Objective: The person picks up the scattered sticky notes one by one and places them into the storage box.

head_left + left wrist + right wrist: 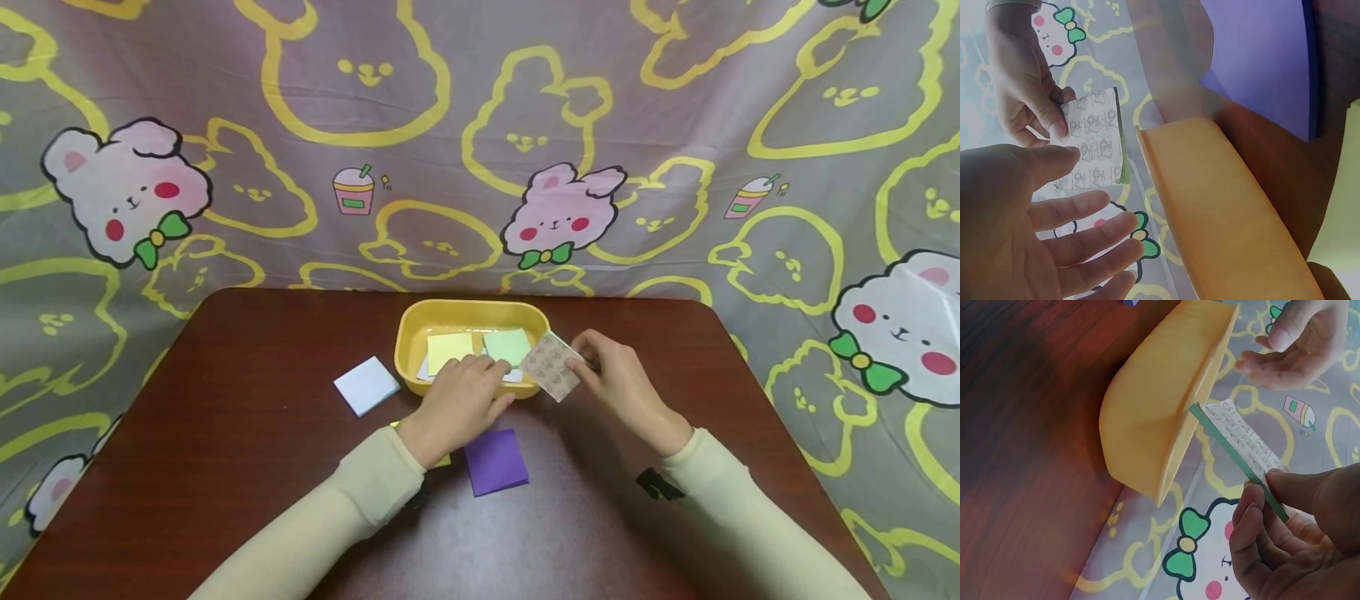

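My right hand (pixel 626 385) pinches a sticky note pad (pixel 551 367) between thumb and fingers, above the right end of the yellow bin (pixel 411 382). The pad's patterned backing faces up, and its green edge shows in the right wrist view. Over the bin's front rim hovers my left hand (pixel 463 404), fingers spread and relaxed, holding nothing. From the right wrist view it looks apart from the pad. Inside the bin lie a pale yellow pad (pixel 450 350), a light green pad (pixel 507 343) and white pads (pixel 513 376) partly beneath them.
A white pad (pixel 367 386) lies on the table (pixel 247 433) left of the bin. In front of the bin are a purple pad (pixel 497 463) and a yellow pad (pixel 444 461) mostly hidden by the left wrist. A patterned cloth (pixel 450 167) hangs behind the table.
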`<state>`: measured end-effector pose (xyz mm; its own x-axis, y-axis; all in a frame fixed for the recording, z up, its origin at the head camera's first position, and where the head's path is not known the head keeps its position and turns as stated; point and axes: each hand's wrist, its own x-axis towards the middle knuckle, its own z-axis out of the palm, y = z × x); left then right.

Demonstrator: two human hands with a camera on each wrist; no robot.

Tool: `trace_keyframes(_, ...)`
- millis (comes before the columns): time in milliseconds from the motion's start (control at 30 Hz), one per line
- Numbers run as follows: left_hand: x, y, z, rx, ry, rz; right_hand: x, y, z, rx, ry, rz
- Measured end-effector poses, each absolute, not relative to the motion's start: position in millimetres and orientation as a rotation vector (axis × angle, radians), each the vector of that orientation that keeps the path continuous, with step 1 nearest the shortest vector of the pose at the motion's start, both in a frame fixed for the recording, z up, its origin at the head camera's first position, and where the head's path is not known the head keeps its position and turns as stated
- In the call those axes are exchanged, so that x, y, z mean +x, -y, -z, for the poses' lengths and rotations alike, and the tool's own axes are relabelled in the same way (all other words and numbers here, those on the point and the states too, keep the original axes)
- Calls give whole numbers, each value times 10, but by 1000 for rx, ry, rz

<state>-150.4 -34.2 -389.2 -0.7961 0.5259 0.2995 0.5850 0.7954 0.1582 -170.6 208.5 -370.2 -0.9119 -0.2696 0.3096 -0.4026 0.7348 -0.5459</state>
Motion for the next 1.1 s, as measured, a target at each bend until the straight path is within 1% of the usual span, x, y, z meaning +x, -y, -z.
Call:
trace_keyframes(667,-1539,427,3894,-825,2703,413,-1817,-1951,3695,528,2685,-971)
trace_keyframes(1100,-1579,483,3890,-804,2736,383,-1914,-1961,3728,519,2695,-960)
